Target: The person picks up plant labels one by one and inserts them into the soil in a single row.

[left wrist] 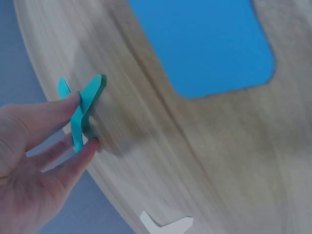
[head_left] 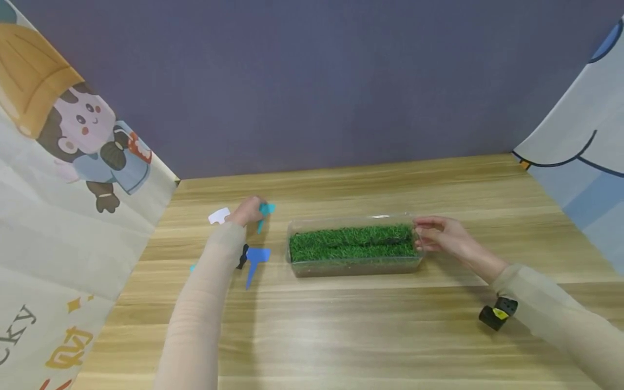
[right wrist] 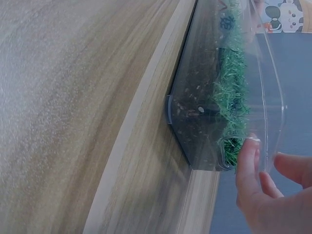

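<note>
My left hand (head_left: 248,210) pinches a teal T-shaped plant label (left wrist: 83,109) between thumb and fingertips, just above the wooden table. In the head view the label's pointed stem (head_left: 261,223) hangs toward the table. At the right end of a clear plastic planter box (head_left: 358,267), my right hand (head_left: 446,235) holds the end wall near its rim. Two strips of green artificial grass (head_left: 351,244) lie in the box over a brown, soil-like fill, with a dark gap between them. The right wrist view shows the fingertips (right wrist: 250,146) against the box's end.
A blue T-shaped label (head_left: 255,257) lies between my left forearm and the box. Beyond the left wrist is a white label (head_left: 219,215); a small light-blue piece (head_left: 193,267) shows past the forearm. A dark blue-grey panel (head_left: 341,92) stands behind the table.
</note>
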A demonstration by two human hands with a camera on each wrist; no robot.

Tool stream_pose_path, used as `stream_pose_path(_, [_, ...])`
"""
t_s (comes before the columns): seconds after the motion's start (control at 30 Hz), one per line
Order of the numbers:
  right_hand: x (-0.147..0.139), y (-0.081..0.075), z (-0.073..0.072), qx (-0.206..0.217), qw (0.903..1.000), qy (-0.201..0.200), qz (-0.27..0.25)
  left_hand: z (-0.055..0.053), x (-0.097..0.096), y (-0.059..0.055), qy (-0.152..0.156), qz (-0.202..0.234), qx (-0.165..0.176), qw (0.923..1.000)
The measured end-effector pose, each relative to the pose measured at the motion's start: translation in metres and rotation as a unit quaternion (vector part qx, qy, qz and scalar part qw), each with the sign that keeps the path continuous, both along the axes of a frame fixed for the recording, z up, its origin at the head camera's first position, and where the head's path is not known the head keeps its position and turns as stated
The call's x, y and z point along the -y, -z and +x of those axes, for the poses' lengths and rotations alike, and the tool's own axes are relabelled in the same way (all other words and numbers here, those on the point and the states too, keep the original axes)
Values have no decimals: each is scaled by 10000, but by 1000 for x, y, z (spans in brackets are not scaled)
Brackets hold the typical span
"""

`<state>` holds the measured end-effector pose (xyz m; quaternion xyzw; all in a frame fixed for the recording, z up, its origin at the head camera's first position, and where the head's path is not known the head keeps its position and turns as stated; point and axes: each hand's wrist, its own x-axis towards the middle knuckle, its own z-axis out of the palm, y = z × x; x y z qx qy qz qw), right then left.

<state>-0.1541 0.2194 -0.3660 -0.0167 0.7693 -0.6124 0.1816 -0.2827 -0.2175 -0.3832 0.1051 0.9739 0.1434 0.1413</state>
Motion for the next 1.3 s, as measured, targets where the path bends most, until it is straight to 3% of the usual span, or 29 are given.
stream_pose_path(0.27, [-1,3,-3,75,9999,-30,97,-1,-1,0,-400,117,64,9991])
stream_pose_path(0.5, [-3,4,-6,95,9999,-39,121,-3,-3,0,-399,348,-53,9986])
stream_pose_path(0.83, [-6,6,-10,108,9999,-81,93,-8,-7,-5,-970,341,-228,9944])
stream_pose_path(0.87, [-6,6,-10,99,9999,-84,74,-13,-4,0,-988,343,-251,9942])
stream_pose_path(0.9, [-6,6,-10,98,9999,-86,53,-24,3,13,-942,402,-445,9937])
stream_pose_path(0.93, [-7,6,-10,99,9999,-92,19,-35,10,24,-954,461,-404,9935])
stream_pose_path(1.1, [-9,6,-12,111,9998,-97,-127,-100,56,100,-776,1194,-723,9872])
stream_pose_path(1.17, [-10,7,-14,113,9998,-111,-140,-109,63,110,-782,1580,-707,9818])
stream_pose_path(1.23, [-10,7,-16,137,9997,-122,-144,-107,62,104,-977,1797,-382,9781])
stream_pose_path(1.3, [-11,7,-17,159,9997,-141,-151,-104,58,99,-1128,2079,-302,9712])
